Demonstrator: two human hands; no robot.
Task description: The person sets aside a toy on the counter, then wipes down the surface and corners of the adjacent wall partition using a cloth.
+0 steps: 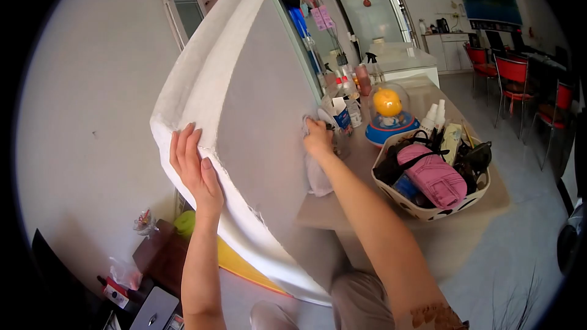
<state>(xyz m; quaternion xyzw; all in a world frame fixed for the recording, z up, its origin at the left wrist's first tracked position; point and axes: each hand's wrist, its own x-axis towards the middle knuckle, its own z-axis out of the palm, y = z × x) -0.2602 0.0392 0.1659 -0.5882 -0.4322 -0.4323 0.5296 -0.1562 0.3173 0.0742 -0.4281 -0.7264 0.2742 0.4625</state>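
Observation:
A large panel with a flat grey face (263, 98) and a thick, curved white border (195, 79) leans up in front of me. The seam between face and border looks rough. My left hand (199, 174) lies against the border's left edge, fingers stretched out and thumb apart. At the far side of the grey face, my right hand (319, 140) is closed on a greyish cloth (318, 180), whose lower part hangs below the fingers. Cloth and hand appear to be at the panel's surface; the fingertips are partly hidden.
To the right, a table (495, 198) bears a basket (428, 211) with a pink case (431, 174), a blue-based domed toy (391, 127) and several bottles (348, 88). Red chairs (512, 73) stand farther back. At lower left are a laptop (155, 310) and a plastic bag (126, 274).

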